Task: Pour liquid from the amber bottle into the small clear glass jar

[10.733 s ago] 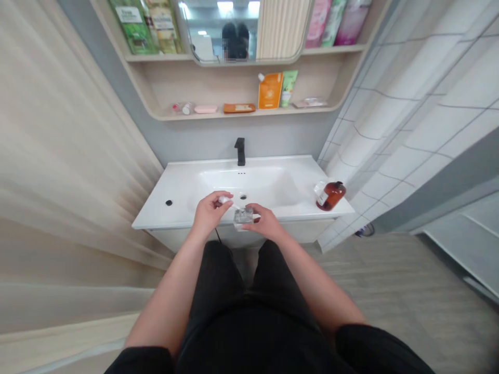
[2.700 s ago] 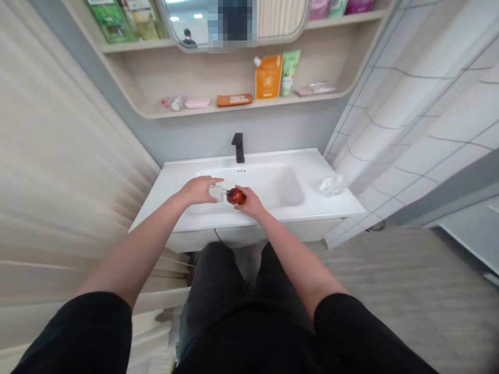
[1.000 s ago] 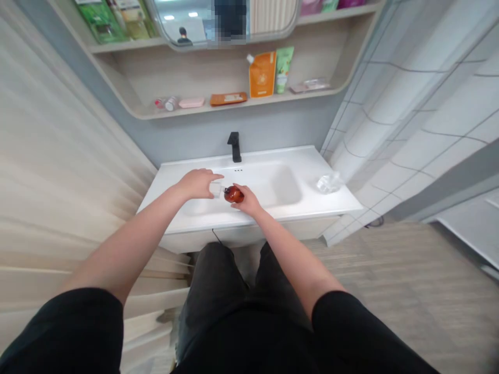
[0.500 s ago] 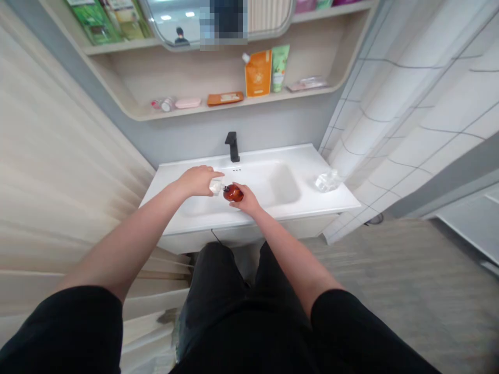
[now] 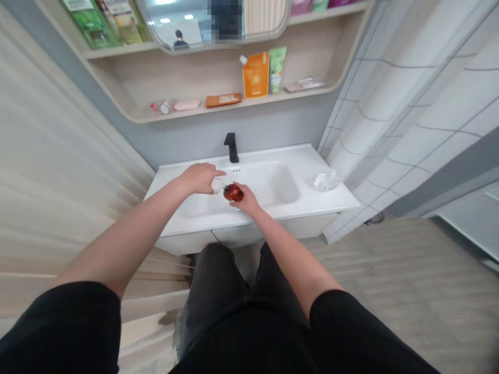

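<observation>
Left hand: the left hand (image 5: 199, 178) is flat and open, palm down, fingers stretched toward the faucet; it grips nothing.
Right hand: the right hand (image 5: 247, 201) is curled around the lower side of the amber bottle, holding it.
Amber bottle: the amber bottle (image 5: 233, 192) lies tilted on its side in the right hand, over the basin (image 5: 273, 189), toward the middle of the counter (image 5: 312, 161).
Small piece: a small pale piece (image 5: 217, 186) sits just past the left fingertips, beside the bottle's neck; what it is, and whether it touches the hand, is too small to tell.
Right end of counter: a clear object (image 5: 325, 181) stands well apart from both hands.
Back of counter: a black faucet (image 5: 231, 148) rises at the rear edge.
Shelf: above, the wooden shelf (image 5: 187, 115) carries an orange pouch (image 5: 254, 76), a green tube (image 5: 276, 69) and a pink soap dish (image 5: 186, 105).
</observation>
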Demonstrator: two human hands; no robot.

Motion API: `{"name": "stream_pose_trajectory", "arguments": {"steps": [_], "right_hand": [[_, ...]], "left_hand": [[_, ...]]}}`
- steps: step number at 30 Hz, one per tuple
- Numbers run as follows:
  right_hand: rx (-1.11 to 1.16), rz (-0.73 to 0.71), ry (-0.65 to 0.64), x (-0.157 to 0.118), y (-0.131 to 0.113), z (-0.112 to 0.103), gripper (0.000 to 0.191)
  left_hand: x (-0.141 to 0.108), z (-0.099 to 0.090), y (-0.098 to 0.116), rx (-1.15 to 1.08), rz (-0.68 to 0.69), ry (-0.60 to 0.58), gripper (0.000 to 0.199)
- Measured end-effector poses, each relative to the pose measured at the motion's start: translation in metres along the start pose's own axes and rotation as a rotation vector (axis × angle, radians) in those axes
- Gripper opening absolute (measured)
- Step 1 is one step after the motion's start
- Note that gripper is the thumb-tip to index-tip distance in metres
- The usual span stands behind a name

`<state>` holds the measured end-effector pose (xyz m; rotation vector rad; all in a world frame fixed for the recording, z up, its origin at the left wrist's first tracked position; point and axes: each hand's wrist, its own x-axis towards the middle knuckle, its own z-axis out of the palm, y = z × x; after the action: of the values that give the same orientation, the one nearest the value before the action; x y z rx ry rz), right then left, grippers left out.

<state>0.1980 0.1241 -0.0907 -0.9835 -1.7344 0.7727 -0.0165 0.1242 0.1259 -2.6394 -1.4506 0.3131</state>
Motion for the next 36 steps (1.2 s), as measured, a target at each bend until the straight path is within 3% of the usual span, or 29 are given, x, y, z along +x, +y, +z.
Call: {"name": "stream_pose_trajectory", "arguments": {"steps": [8,19,36], "right_hand": [[0.019,0.001,0.017,0.0,-0.003,0.0,0.098],[0.098,-0.017,0.077,0.002,0.003,0.003,0.097],[0.108,0.003,0.156,0.005,0.005,0.005,0.095]], "left_hand": [[0.005,-0.008,0.004,0.015,0.018,-0.016,0.083],[0.008,-0.036,0.021,0.156,0.055,-0.066,0.078],[0.028,-0.048,0.032,0.168,0.164,-0.004,0.059]]}}
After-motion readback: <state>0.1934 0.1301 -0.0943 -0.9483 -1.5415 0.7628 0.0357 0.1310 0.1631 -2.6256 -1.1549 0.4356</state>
